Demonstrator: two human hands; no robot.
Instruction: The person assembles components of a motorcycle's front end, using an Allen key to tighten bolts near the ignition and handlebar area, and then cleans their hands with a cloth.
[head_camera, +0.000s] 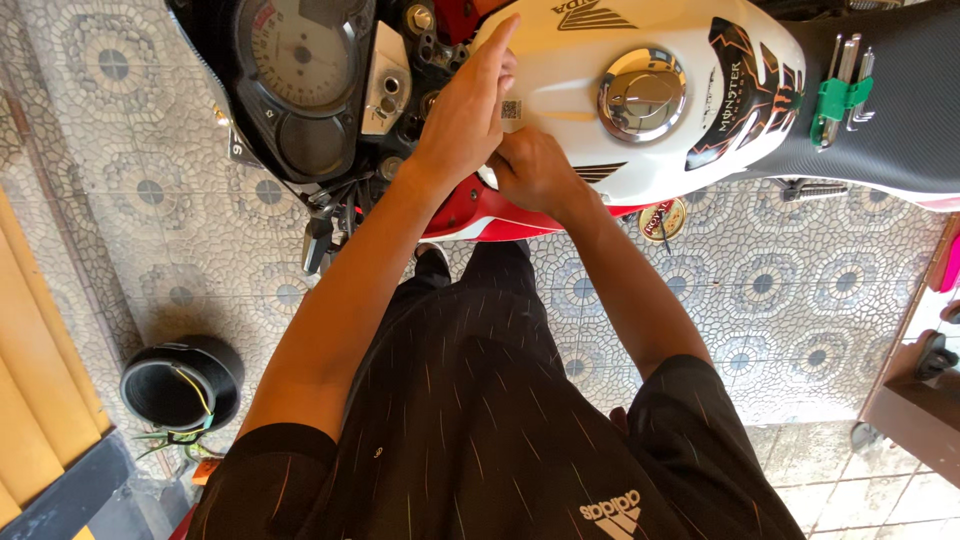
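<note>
I stand over a motorcycle with a white fuel tank (560, 60) and a chrome filler cap (640, 92). My left hand (468, 112) lies flat on the tank's front end, fingers stretched out towards the handlebar area, holding nothing. My right hand (530, 170) is curled into a fist against the tank's near edge, just above the red side fairing (490, 218). Whether it pinches something small is hidden by its knuckles. The two hands touch each other.
The instrument cluster (300, 80) sits left of the tank. A set of hex keys in a green holder (842, 95) lies on the black seat (900, 130). A black round housing with wires (182, 382) rests on the patterned tile floor (780, 290). A footpeg (810, 188) sticks out.
</note>
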